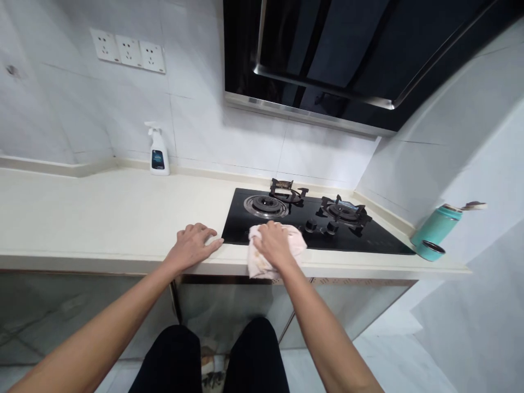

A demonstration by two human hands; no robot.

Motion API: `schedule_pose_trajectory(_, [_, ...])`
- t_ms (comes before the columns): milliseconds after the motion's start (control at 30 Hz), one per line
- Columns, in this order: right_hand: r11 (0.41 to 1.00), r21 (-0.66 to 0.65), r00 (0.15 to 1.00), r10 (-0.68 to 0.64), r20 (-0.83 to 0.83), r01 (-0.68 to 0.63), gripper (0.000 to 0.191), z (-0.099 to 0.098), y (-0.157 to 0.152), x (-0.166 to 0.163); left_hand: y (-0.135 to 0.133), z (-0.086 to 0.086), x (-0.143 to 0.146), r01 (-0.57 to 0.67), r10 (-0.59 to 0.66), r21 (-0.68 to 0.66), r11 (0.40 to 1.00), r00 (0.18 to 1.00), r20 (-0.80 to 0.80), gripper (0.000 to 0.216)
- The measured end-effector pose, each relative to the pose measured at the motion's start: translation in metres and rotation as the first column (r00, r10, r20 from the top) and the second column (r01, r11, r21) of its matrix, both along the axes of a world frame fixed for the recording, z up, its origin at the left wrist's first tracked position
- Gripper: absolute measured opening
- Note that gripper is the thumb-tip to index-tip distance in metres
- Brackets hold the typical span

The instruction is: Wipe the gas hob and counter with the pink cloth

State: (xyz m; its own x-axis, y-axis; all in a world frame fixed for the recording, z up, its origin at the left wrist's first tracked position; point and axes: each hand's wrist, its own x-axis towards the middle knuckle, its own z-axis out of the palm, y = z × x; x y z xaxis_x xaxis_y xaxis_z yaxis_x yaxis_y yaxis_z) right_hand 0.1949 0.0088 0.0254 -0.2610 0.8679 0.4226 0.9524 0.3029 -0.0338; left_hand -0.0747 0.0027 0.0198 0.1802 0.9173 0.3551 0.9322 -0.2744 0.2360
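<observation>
My right hand holds a pale pink cloth against the front edge of the black gas stove. The cloth has yellowish stains, and part of it hangs over the counter's edge. Resting on the cream counter just left of the stove is my left hand, its fingers apart and holding nothing. The left burner has no pan support on it. A black pan support sits behind it, while the right burner has its support in place. Two control knobs stand near the stove's front.
A white spray bottle stands against the back wall. To the right are a teal flask and a teal cup. A dark range hood juts out above the stove. Wall sockets are at upper left.
</observation>
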Motion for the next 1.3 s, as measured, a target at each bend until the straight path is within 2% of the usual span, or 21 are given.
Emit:
schedule_pose_trajectory(100, [0.976, 0.017, 0.976, 0.216, -0.007, -0.216, 0.026, 0.003, 0.008, -0.032, -0.001, -0.003, -0.001, 0.009, -0.009, 0.03, 1.0, 1.0, 0.006, 0.05])
schedule_pose_trajectory(200, [0.962, 0.025, 0.961, 0.274, -0.028, -0.273, 0.027, 0.013, 0.026, -0.02, -0.003, -0.004, -0.002, 0.019, -0.02, 0.045, 0.999, 1.0, 0.014, 0.047])
schedule_pose_trajectory(267, [0.98, 0.037, 0.979, 0.195, -0.061, -0.193, 0.03, 0.022, 0.044, 0.005, -0.004, -0.004, -0.001, 0.023, -0.024, 0.044, 0.999, 0.999, 0.02, 0.047])
schedule_pose_trajectory(333, [0.998, 0.029, 0.993, 0.057, -0.101, -0.055, 0.036, 0.03, 0.062, 0.033, -0.006, -0.004, -0.001, 0.032, -0.033, 0.039, 0.999, 0.999, 0.033, 0.047])
schedule_pose_trajectory(433, [0.987, -0.079, 0.981, -0.15, -0.121, 0.142, 0.043, 0.032, 0.082, 0.064, -0.008, -0.003, -0.001, 0.043, -0.044, 0.023, 0.999, 0.997, 0.057, 0.046])
schedule_pose_trajectory(533, [0.948, -0.221, 0.964, -0.251, -0.085, 0.228, 0.053, 0.022, 0.088, 0.07, -0.01, -0.003, -0.001, 0.042, -0.043, 0.008, 0.999, 0.995, 0.089, 0.045])
schedule_pose_trajectory(667, [0.928, -0.29, 0.967, -0.253, -0.033, 0.233, 0.067, 0.01, 0.078, 0.048, -0.011, -0.002, 0.001, 0.038, -0.038, 0.007, 0.999, 0.988, 0.151, 0.045])
schedule_pose_trajectory(800, [0.936, -0.307, 0.984, -0.18, -0.007, 0.169, 0.062, 0.012, 0.072, 0.005, -0.01, -0.005, 0.002, 0.023, -0.028, 0.032, 0.999, 0.986, 0.167, 0.046])
schedule_pose_trajectory(967, [0.955, -0.297, 0.999, -0.037, -0.033, 0.026, 0.061, 0.017, 0.086, -0.058, -0.008, -0.01, -0.001, 0.01, -0.021, 0.057, 0.998, 0.979, 0.205, 0.046])
schedule_pose_trajectory(1067, [0.957, -0.28, 0.997, 0.058, -0.054, -0.071, 0.06, 0.02, 0.084, -0.082, -0.008, -0.011, -0.003, -0.012, -0.003, 0.063, 0.998, 0.972, 0.233, 0.046])
schedule_pose_trajectory(1200, [0.944, -0.246, 0.975, 0.217, -0.046, -0.222, 0.053, 0.016, 0.052, -0.093, -0.006, -0.012, -0.005, -0.04, 0.02, 0.072, 0.997, 0.965, 0.263, 0.045])
schedule_pose_trajectory(1300, [0.925, -0.151, 0.938, 0.343, -0.058, -0.348, 0.044, 0.008, 0.022, -0.091, -0.005, -0.012, -0.006, -0.046, 0.028, 0.061, 0.997, 0.965, 0.259, 0.046])
